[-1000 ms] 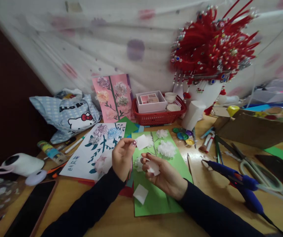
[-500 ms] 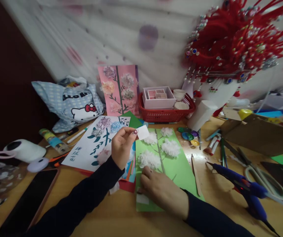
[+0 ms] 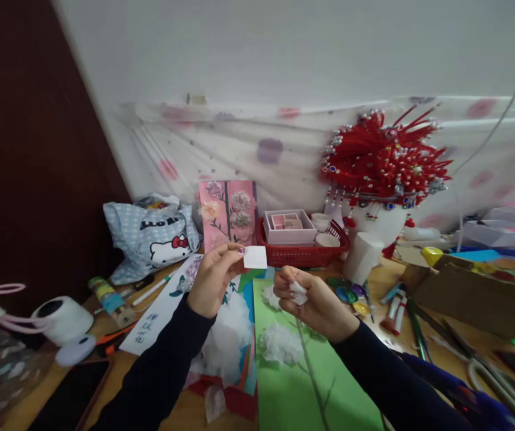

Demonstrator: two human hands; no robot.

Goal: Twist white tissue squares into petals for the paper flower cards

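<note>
My left hand (image 3: 212, 278) is raised and pinches a small white paper square (image 3: 256, 258) by its left edge, between thumb and forefinger. Level with it on the right, my right hand (image 3: 322, 305) is closed round a crumpled white paper piece (image 3: 299, 292), partly hidden by the fingers. Below lies a green sheet (image 3: 288, 395) with a drawn grey-green stem. Ruffled white paper flowers (image 3: 280, 343) sit on it; my right hand and forearm cover some of them. Beside my left wrist is a fluffy white heap (image 3: 230, 335) of thin paper.
Behind stand a pink flower picture (image 3: 234, 209) and a red basket (image 3: 279, 254). A white flower picture (image 3: 158, 317) lies left, near a phone (image 3: 75, 395). Right are a blue glue gun (image 3: 445, 380), scissors (image 3: 485, 377), a cardboard box (image 3: 459, 299) and a red headdress (image 3: 374, 161).
The view has tilted up. My right hand has lifted off the green sheet and now holds a crumpled white piece. The white square stays in my left hand. The fluffy heap has come into sight.
</note>
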